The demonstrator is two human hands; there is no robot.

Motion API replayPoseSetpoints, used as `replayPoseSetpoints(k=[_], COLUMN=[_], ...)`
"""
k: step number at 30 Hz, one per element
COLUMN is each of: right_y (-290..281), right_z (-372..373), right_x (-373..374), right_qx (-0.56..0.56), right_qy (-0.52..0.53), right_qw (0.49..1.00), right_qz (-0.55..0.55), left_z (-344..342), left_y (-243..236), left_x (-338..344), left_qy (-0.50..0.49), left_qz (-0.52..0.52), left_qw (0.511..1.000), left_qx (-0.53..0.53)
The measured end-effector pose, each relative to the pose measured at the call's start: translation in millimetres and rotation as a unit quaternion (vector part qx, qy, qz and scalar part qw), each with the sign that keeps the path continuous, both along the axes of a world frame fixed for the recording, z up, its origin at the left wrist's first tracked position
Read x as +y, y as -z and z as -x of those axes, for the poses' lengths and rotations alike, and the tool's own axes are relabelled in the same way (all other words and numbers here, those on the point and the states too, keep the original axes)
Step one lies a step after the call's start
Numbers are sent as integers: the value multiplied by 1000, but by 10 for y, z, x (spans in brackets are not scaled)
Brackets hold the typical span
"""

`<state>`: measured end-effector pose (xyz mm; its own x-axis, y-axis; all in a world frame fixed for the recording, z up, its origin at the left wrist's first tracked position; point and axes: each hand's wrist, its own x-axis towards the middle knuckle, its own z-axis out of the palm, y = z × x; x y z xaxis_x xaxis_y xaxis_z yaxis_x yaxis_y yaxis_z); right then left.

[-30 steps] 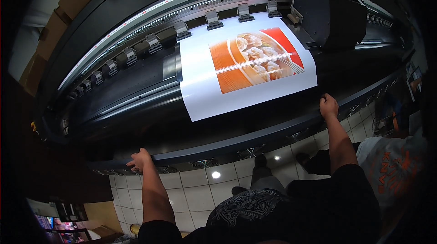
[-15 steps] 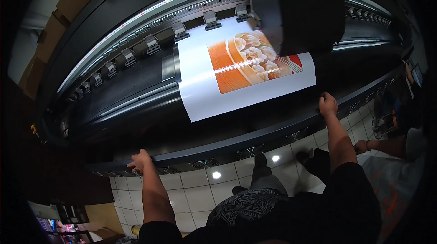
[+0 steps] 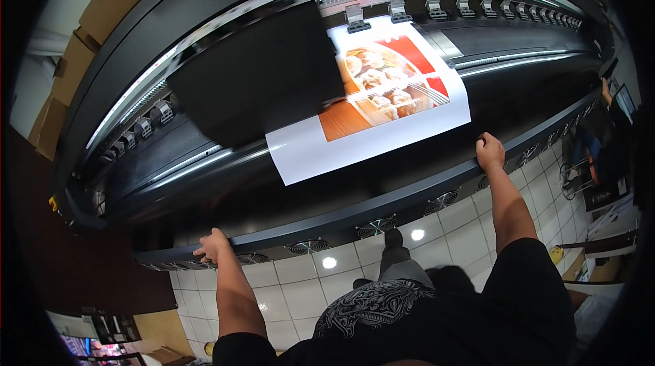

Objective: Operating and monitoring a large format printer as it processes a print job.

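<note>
A wide-format printer (image 3: 477, 182) spans the view, with a white sheet (image 3: 303, 161) draped over its front. Printed on that sheet is a picture of dumplings in a bowl (image 3: 402, 100), in orange, white and red. The black print carriage (image 3: 256, 72) covers the sheet's left part. My left hand (image 3: 215, 246) grips the printer's dark front rail (image 3: 327, 218) near its left end, fingers curled over the edge. Farther right, my right hand (image 3: 490, 152) is closed round the same rail. Neither hand touches the sheet.
Several metal clamps (image 3: 464, 6) line the feed bar. Round fans (image 3: 376, 227) sit under the rail. Cardboard (image 3: 71, 69) stands at the left. White floor tiles (image 3: 300, 291) lie below. Another person's hand (image 3: 606, 92) shows at the far right.
The print carriage has swept from right to left over the sheet, uncovering the picture's red right side. My hands keep their places on the rail. The person close on my right has mostly left view.
</note>
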<state>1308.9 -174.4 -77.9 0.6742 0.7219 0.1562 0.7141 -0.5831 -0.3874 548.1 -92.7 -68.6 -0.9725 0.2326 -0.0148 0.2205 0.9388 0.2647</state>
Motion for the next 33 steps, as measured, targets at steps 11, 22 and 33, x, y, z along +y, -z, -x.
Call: replayPoseSetpoints(k=[11,22,33], right_y=[15,-1,-54], right_z=[-25,14,14], right_x=[23,0,34], right_qx=[-10,-7,4], right_qy=[-2,3,2], right_qw=[1000,1000,1000], right_qz=[7,3,13], left_z=[34,6,-51], left_y=[20,4,-79], left_x=[24,2,10], left_qy=[-4,10,11], left_qz=[6,6,17], left_qw=[1000,1000,1000], left_qx=[1,-3,-3])
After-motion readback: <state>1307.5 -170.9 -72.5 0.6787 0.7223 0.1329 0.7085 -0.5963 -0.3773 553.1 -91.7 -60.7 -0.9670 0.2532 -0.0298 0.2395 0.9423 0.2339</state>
